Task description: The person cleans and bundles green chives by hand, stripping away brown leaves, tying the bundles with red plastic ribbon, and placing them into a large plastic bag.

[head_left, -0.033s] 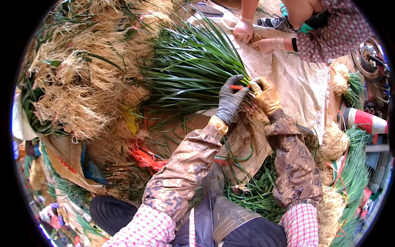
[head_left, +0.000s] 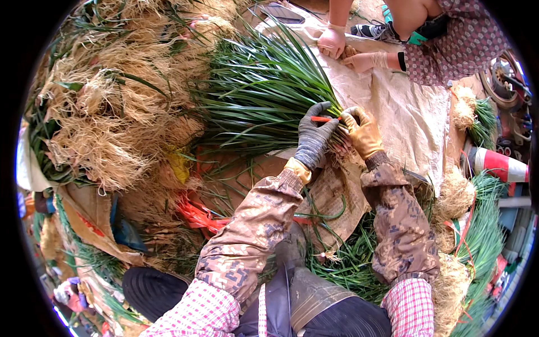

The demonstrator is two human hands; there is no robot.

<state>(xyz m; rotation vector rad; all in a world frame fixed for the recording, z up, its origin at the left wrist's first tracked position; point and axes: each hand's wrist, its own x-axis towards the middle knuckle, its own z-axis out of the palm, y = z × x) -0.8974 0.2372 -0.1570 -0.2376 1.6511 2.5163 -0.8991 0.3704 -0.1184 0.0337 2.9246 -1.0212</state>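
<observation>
A large bunch of long green leafy plants, resembling chives [head_left: 264, 84], lies in front of me, leaves fanning left, pale stems and roots toward my hands. A red plastic strip [head_left: 321, 119] crosses its stem end. My left hand [head_left: 313, 133], in a grey knit glove, is closed on the strip, thumb and fingers pinching near the stems. In a tan glove, my right hand [head_left: 364, 132] is pinched at the strip's other side, against the stems. Its fingertips partly hide the strip, and my hands cover part of the stem end.
A heap of rooted plants [head_left: 106, 123] rises on the left. Red plastic strips [head_left: 199, 216] lie near my left forearm. Across a beige cloth [head_left: 407, 121], another person's hands [head_left: 332, 42] reach down. Tied bunches [head_left: 483, 224] and a red-and-white cone [head_left: 499, 164] stand at right.
My right hand has shifted very slightly at the strip. Everything else looks the same.
</observation>
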